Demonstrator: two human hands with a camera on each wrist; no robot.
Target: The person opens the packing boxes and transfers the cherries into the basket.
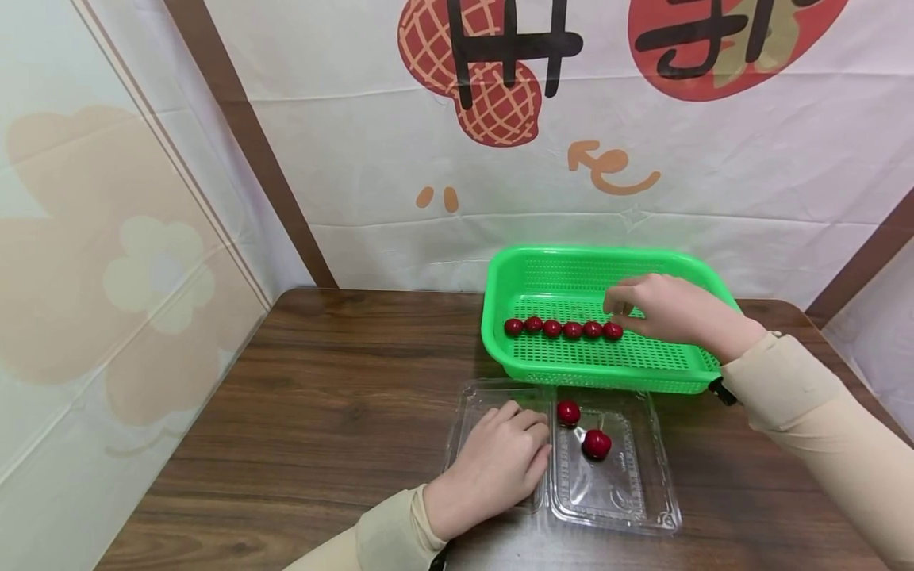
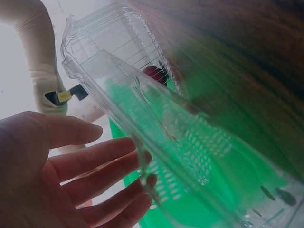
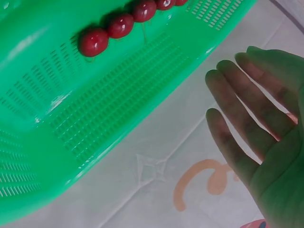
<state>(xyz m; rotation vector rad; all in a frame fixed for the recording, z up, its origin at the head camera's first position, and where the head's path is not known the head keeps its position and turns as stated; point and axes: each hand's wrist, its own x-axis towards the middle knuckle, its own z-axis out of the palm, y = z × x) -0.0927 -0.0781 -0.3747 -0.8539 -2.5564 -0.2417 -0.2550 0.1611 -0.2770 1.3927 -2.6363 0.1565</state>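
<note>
A row of several dark red cherries lies inside a green perforated basket. Over the right part of this basket is my right hand, its fingertips close to the last cherry of the row. The right wrist view shows that hand's fingers extended, with nothing between them. In front of the basket lies a clear plastic clamshell box, opened flat. My left hand rests over its left half, fingers loosely bent at the plastic rim. The box's right half holds two cherries, one farther back and one nearer.
Everything stands on a brown wood-grain table. A printed cloth backdrop hangs behind the basket, and a second pale panel borders the table at the left.
</note>
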